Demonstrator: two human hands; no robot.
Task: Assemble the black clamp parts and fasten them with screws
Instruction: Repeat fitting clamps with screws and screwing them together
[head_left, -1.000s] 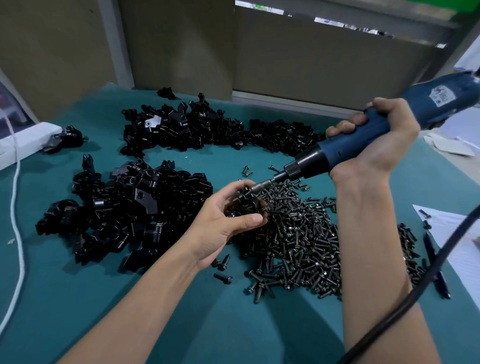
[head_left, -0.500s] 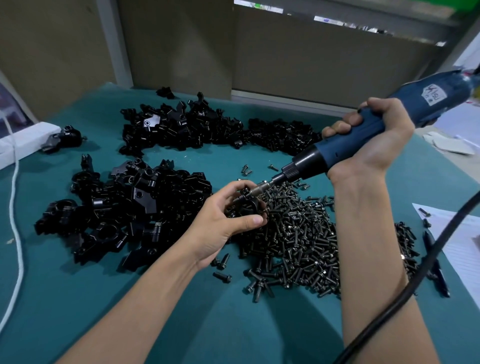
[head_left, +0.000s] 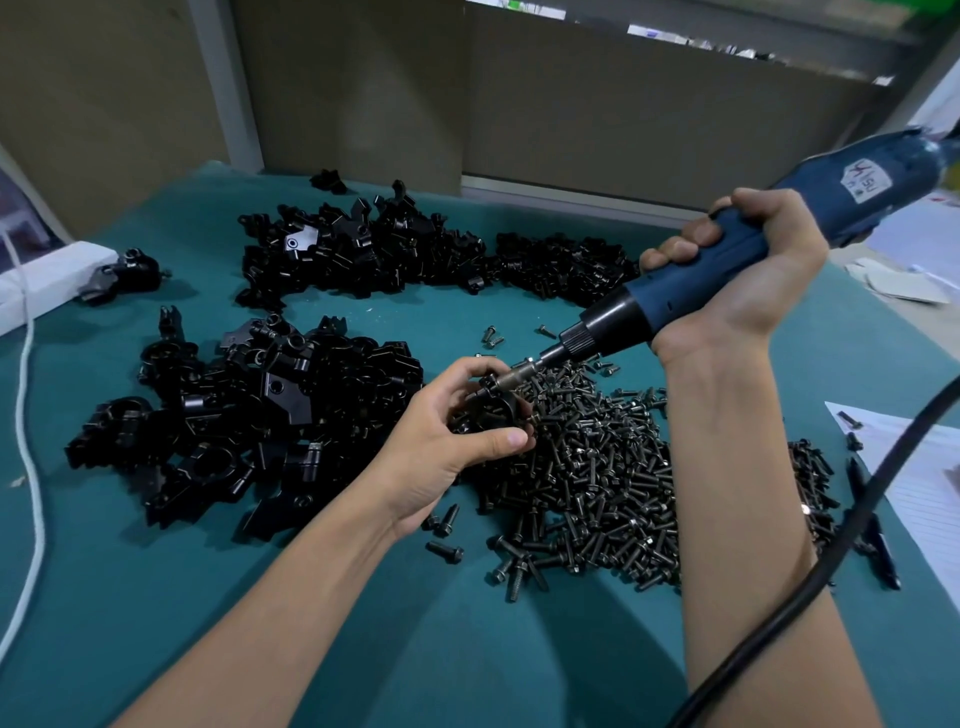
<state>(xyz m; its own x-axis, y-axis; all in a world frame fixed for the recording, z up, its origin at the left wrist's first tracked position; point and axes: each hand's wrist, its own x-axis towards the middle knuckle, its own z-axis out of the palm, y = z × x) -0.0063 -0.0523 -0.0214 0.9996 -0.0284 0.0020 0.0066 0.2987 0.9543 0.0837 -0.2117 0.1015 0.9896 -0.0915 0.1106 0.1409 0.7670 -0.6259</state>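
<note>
- Head view: the left hand (head_left: 447, 441) holds a black clamp (head_left: 493, 410) above the desk (head_left: 156, 597), at the left rim of the screws (head_left: 597, 467). Its fingers curl over the top of the clamp and the thumb presses across the near side.
- The right hand (head_left: 753, 280) is wrapped in a full fist round the blue driver (head_left: 857, 176), held well above the desk and tilted down to the left.
- The driver's bit (head_left: 519, 371) meets the top of the clamp, between the left fingertips. The screw under it is too small to make out.
- The screws lie in a broad heap at mid-desk, running under the right forearm toward the right edge. A few strays (head_left: 444, 545) lie just near the left wrist.
- One pile of black clamp parts (head_left: 249, 415) sits left of the left hand. A second, longer pile (head_left: 389, 254) stretches along the far edge.
- A single assembled clamp (head_left: 130, 270) rests by the left edge, touching a white strip (head_left: 47, 280).
- A white cord (head_left: 31, 467) trails down the left edge.
- A black cable (head_left: 810, 582) crosses in front of the right forearm.
- Paper (head_left: 924, 467) lies at the right edge, with a dark pen (head_left: 878, 540) just beside it.
</note>
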